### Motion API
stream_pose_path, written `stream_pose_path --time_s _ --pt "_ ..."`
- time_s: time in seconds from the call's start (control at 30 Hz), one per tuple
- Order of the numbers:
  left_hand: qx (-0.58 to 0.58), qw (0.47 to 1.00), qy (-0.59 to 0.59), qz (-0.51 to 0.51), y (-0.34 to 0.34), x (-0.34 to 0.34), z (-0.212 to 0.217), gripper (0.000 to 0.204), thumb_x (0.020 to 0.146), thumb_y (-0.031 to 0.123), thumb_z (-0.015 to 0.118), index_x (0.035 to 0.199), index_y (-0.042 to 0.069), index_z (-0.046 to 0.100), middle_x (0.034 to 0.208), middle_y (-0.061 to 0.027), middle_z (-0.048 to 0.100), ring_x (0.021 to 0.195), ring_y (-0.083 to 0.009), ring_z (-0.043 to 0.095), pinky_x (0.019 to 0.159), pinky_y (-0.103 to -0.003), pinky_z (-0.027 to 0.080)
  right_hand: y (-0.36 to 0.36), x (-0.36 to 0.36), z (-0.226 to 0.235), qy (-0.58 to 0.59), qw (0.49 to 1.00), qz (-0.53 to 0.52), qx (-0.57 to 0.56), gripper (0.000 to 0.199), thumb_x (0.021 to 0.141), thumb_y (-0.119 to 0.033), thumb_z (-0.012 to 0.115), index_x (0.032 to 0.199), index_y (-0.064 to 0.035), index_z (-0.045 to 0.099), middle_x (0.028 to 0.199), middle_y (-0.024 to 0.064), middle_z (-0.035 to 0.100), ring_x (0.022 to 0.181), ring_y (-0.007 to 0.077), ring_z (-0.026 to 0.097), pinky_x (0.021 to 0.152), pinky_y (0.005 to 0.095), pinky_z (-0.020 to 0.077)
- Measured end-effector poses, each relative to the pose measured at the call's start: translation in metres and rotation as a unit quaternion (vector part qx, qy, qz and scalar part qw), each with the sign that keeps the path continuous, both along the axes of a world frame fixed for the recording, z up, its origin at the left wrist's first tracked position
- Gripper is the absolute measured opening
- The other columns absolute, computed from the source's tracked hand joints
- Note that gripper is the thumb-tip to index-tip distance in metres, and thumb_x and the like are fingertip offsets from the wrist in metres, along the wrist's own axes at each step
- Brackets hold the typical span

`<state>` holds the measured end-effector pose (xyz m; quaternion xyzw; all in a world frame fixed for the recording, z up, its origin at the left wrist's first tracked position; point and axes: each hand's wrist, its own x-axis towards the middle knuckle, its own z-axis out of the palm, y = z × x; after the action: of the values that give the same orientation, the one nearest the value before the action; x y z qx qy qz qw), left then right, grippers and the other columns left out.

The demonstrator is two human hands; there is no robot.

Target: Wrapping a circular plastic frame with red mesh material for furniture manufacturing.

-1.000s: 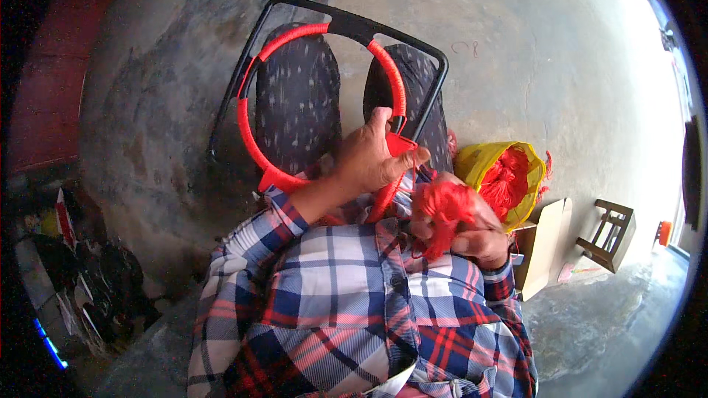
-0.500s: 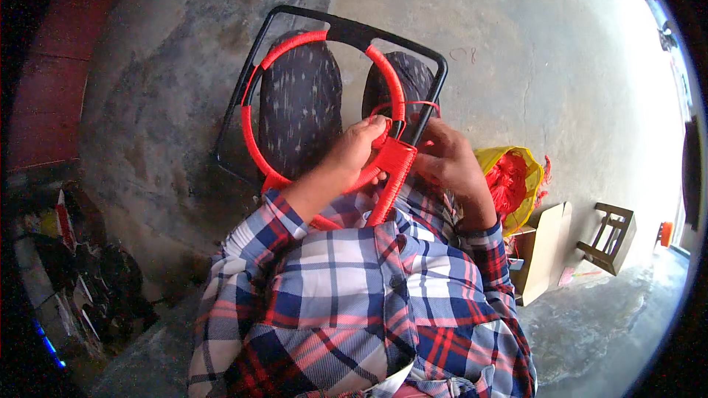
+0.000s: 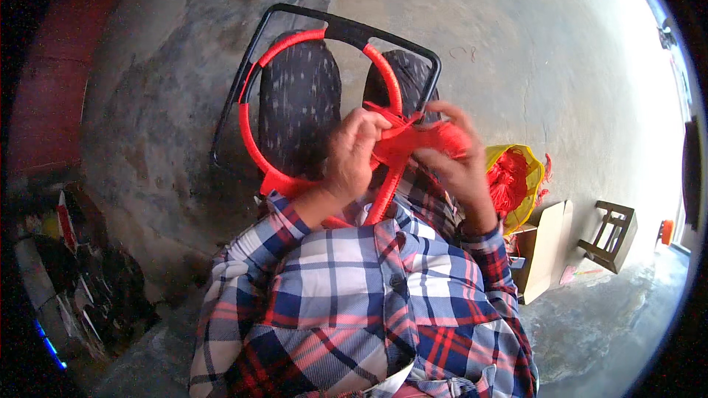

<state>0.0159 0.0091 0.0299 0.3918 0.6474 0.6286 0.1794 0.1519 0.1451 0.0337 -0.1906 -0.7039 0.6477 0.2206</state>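
A black metal frame (image 3: 346,30) with a round inner ring (image 3: 389,77) lies over my lap. Red cord is wound tightly round most of the ring, with black gaps showing at the top and left. My left hand (image 3: 351,153) is closed at the ring's right side, its thumb and fingers pinching the red cord where it meets the ring. In my right hand (image 3: 466,169) is a loose bundle of red cord (image 3: 445,138), held beside the frame's right bar. That hand is slightly blurred, and the bundle covers the wrapped joint underneath.
Right of my knees stands a yellow bag (image 3: 532,210) filled with more red cord (image 3: 507,180). Beside it are an opened cardboard box (image 3: 546,252) and a small wooden stool (image 3: 608,237). Dark clutter (image 3: 92,280) lies at the left on the concrete floor (image 3: 516,51).
My right hand has come up with the red cord bundle, which now spreads between my hands. My left hand has turned, its fingers curling over the cord. The frame has shifted slightly left.
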Motion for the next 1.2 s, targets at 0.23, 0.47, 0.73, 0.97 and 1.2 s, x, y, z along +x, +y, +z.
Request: stream_pose_path --time_s 0.23,0.47,0.73,0.97,1.2 --pt "-0.049 0.927 -0.369 -0.04 0.006 -0.02 -0.035 0.02 0.087 0.019 0.047 0.1 0.005 0.054 0.073 0.0016 0.048 0.062 -0.0059 0.042 0.056 -0.019 0.034 0.095 0.116 -0.014 0.311 0.857 -0.215 -0.349 0.028 0.083 -0.019 0.055 0.106 -0.0044 0.054 0.099 0.0117 0.056 0.081 0.022 0.053 0.078 0.0391 0.0454" --pt "-0.045 0.815 -0.562 -0.132 0.015 -0.018 -0.026 0.038 0.081 0.015 0.041 0.115 0.001 0.051 0.096 -0.0099 0.062 0.083 -0.0203 0.063 0.074 -0.031 0.051 0.046 0.068 -0.038 -0.015 0.955 -0.181 -0.236 0.009 0.085 -0.015 0.061 0.091 -0.0081 0.059 0.067 -0.0065 0.05 0.058 0.0079 0.048 0.057 0.0208 0.0387" --pt "-0.068 0.771 -0.606 -0.181 0.012 -0.023 -0.031 0.033 0.081 0.016 0.044 0.108 0.0 0.054 0.098 -0.0156 0.065 0.086 -0.0277 0.065 0.078 -0.04 0.054 0.024 0.047 -0.04 -0.071 0.96 -0.082 -0.257 0.006 0.086 -0.014 0.065 0.087 -0.0096 0.062 0.071 -0.0078 0.055 0.062 0.0029 0.047 0.057 0.0195 0.0361" --pt "-0.07 0.755 -0.631 -0.162 0.009 -0.025 -0.024 0.037 0.075 0.015 0.049 0.11 0.002 0.055 0.099 -0.0164 0.065 0.087 -0.0312 0.065 0.078 -0.043 0.054 -0.01 0.063 -0.046 -0.061 0.95 -0.113 -0.283 0.006 0.08 -0.007 0.066 0.083 -0.0093 0.061 0.072 -0.008 0.054 0.062 0.0038 0.047 0.058 0.0207 0.0362" --pt "-0.034 0.743 -0.64 -0.194 0.012 -0.026 -0.02 0.039 0.074 0.012 0.048 0.111 0.004 0.057 0.099 -0.0121 0.066 0.087 -0.0276 0.066 0.077 -0.042 0.054 0.025 0.04 -0.049 -0.161 0.957 -0.094 -0.223 0.009 0.084 -0.008 0.061 0.092 -0.0069 0.058 0.074 -0.0043 0.055 0.063 0.0067 0.049 0.059 0.0228 0.0404"
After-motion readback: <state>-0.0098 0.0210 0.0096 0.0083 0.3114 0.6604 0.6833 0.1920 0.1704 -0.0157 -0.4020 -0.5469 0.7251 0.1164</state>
